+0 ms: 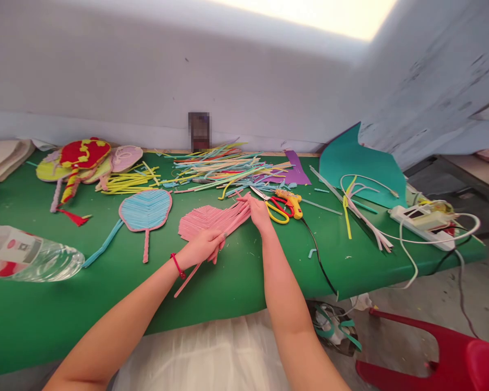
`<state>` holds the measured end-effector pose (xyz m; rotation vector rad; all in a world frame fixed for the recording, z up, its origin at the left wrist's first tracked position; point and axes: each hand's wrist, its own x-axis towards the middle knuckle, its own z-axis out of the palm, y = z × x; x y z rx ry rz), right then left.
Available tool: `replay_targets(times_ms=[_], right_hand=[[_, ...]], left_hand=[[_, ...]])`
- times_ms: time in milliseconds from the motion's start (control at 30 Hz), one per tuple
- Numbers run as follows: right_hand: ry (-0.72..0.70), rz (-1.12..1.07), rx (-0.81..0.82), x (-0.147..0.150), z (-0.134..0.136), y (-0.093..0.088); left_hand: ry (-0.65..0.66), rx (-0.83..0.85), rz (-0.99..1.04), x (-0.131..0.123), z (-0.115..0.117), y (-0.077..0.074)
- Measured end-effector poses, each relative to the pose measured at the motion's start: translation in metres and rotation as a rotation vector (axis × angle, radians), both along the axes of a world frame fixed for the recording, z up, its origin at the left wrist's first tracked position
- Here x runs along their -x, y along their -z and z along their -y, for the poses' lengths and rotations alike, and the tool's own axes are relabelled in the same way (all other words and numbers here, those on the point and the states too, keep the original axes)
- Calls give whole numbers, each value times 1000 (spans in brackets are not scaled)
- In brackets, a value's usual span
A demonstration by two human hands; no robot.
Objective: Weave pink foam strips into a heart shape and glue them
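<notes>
A pink fan of pipe cleaners (201, 220) is held above the green tabletop, its long loose ends spreading to the right and one stem poking down toward me. My left hand (204, 245), with a red bracelet on the wrist, is closed on its lower edge. My right hand (259, 213) pinches the loose ends at the right. Just past that hand lie scissors (279, 212) with red and yellow handles and a yellow glue gun (290, 202). To the left rests a blue fan with a pink rim (145, 210) and a pink handle.
Behind is a heap of mixed pipe cleaners (220, 168). More fans (85, 155) and a water bottle (28, 255) lie left. Teal sheet (362, 168), power strip (424, 225) and cables are right. A red stool (452, 347) stands below.
</notes>
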<state>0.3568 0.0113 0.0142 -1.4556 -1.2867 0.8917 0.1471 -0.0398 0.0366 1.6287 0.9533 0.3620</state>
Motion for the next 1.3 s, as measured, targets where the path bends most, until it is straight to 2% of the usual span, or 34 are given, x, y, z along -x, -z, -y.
replay_targets(times_ms=[233,400,533,600,700,800,867,967,1167,1300], right_hand=[[38,-83,-26,-3,-3,5],[127,-177,-60,-23,-9,10],[114,-258,-38,-26,-8,4],[33,-339,-4,-18,-4,-3],[-225,-458,57,0,5,-13],[-485,-487,68,20,14,-19],[-589,-477,33,31,19,-18],[-606,-453,4,41,21,-15],[-525,-463,-33,45,17,-11],[-632,-441,-45,48,19,-11]], left_hand=[[14,22,14,3,-1,6],[22,67,53,4,2,-2],[-8,127,136,4,1,-6],[-29,158,198,5,0,-8],[-52,196,285,7,-3,-8],[-24,235,328,8,-4,-7],[16,252,335,6,-5,-5],[41,229,335,3,-6,0],[-62,104,326,1,-9,7],[-44,125,324,2,-6,2]])
